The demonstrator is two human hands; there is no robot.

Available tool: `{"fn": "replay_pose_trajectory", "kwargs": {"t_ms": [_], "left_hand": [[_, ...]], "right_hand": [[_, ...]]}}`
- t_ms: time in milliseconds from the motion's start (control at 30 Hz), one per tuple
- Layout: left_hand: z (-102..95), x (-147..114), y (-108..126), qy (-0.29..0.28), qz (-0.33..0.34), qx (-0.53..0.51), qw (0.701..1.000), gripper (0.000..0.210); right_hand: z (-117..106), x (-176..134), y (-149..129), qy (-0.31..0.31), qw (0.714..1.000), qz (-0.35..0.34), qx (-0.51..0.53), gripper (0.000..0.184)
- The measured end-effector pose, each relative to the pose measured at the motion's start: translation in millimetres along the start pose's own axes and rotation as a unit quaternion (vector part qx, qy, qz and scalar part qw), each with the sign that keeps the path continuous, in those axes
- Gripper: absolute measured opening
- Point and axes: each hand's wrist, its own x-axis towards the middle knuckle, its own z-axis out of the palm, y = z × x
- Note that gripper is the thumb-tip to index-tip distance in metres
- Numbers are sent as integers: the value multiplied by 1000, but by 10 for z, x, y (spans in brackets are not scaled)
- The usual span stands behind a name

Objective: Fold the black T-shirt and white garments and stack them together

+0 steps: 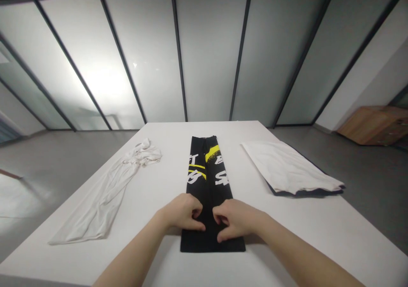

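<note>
A pair of black trousers (208, 189) lies flat on the white table (172, 151), waist at the far end and hems toward me. White lettering and yellow streaks mark the upper part of both legs. Over the lower left leg is my left hand (183, 210), its fingers bent and the thumb apart from them. My right hand (237, 219) mirrors it over the other leg, with a gap between thumb and curled fingers. No fabric shows gripped in either hand. Whether the fingertips press on the cloth is hard to see.
A crumpled white garment (108, 198) stretches along the table's left side. On the right lies a flat white garment (288, 166) with a dark layer under it. Frosted glass panels (210, 53) stand behind the table, and a wooden cabinet (372, 123) is at far right.
</note>
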Motion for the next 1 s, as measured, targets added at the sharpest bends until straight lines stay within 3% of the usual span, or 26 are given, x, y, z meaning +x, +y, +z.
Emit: {"fn": "replay_pose_trajectory", "kwargs": {"t_ms": [133,300,433,567,667,767,1000], "left_hand": [[116,33,182,-64,50,-8,997,54],[132,58,328,-63,33,48,996,40],[100,86,303,18,-28,107,994,16],[169,179,126,115,-116,114,980,21],[243,270,-25,165,-148,101,970,31],[274,335,-92,187,-172,110,961,35],[238,359,14,147,-180,177,956,21]], "right_hand": [[10,-54,-79,-39,999,-2,-25,52],[93,-28,-123,29,998,-13,-60,20],[154,69,-36,140,985,35,-94,9],[215,182,139,222,968,90,-75,26],[258,261,272,222,964,131,-68,51],[283,315,357,208,961,172,-68,63],[221,317,334,262,952,130,-86,25]]}}
